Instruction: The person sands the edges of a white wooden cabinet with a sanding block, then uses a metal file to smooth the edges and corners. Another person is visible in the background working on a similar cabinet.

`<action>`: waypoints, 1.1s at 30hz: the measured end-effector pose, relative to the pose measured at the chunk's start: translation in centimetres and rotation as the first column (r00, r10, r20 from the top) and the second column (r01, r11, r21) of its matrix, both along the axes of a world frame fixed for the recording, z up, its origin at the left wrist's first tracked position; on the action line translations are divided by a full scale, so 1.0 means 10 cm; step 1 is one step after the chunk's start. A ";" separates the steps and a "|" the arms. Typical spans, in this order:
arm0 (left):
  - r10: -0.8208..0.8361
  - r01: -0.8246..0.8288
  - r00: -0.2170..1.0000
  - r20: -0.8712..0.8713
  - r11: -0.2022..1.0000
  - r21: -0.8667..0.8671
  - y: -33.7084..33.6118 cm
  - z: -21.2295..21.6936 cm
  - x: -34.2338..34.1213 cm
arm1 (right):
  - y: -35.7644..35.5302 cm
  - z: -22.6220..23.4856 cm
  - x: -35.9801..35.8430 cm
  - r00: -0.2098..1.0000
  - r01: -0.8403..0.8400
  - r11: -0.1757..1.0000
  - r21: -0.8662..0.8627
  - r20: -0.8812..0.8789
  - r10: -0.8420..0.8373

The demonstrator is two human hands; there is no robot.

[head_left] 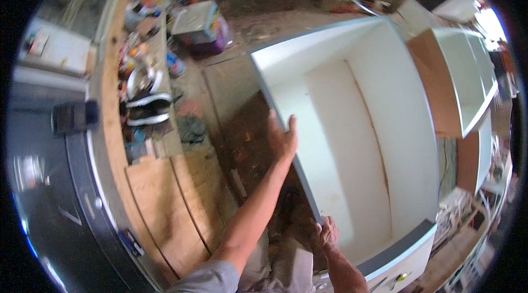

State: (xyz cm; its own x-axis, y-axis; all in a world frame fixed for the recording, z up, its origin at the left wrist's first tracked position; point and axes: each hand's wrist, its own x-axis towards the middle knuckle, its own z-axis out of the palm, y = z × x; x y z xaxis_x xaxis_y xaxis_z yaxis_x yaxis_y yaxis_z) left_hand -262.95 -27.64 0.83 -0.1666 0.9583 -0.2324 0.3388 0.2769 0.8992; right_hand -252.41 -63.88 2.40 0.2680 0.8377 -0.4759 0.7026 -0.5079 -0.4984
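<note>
Left hand (282,138) gripped the left side edge of the white open-fronted cabinet (352,128), thumb over the inner face, fingers behind. Right hand (326,232) clasped the same edge nearer the body, fingers curled around it. Cabinet occupied centre-right of the scene, its open side facing the person, above a dirt floor (231,89). To the left lay a plywood-topped bench (165,205) with scattered clutter. A second white cabinet (462,78) stood far right.

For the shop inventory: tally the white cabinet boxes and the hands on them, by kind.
Large open white cabinet, gripped at its left edge: 1
Smaller white cabinet at the upper right: 1
Hands on the large cabinet's edge: 2, left hand and right hand
Total: 4
</note>
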 end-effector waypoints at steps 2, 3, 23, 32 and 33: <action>-0.036 0.060 0.980 0.198 0.991 -0.118 -0.14 0.31 0.14 | -0.07 0.15 0.15 0.996 0.083 0.992 -0.093 0.027 -0.080; -0.037 0.042 0.980 0.196 0.999 -0.021 -0.17 0.06 -0.02 | 0.00 0.18 0.12 0.996 0.085 0.989 -0.123 -0.007 -0.086; -0.453 0.342 0.724 -0.521 0.890 -0.300 -1.02 0.07 0.03 | -0.24 0.14 0.10 0.999 0.044 0.998 -0.053 -0.026 -0.046; -0.219 0.095 0.925 -0.312 0.925 -0.367 -0.95 -0.12 0.04 | -0.37 0.54 -0.09 0.976 0.216 0.973 -0.077 -0.009 -0.217; -0.332 0.169 0.870 -0.364 0.895 -0.413 -1.13 0.32 0.35 | -0.53 0.67 -0.01 0.966 0.255 0.965 -0.061 -0.033 -0.258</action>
State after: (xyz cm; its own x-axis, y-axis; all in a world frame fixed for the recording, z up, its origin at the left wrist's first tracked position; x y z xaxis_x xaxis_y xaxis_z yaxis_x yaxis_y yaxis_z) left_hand -259.47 -38.90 4.04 -0.0905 0.8438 -0.5290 0.7582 0.4028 0.5128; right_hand -252.48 -69.22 9.14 0.4502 0.7154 -0.5343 0.5251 -0.6961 -0.4895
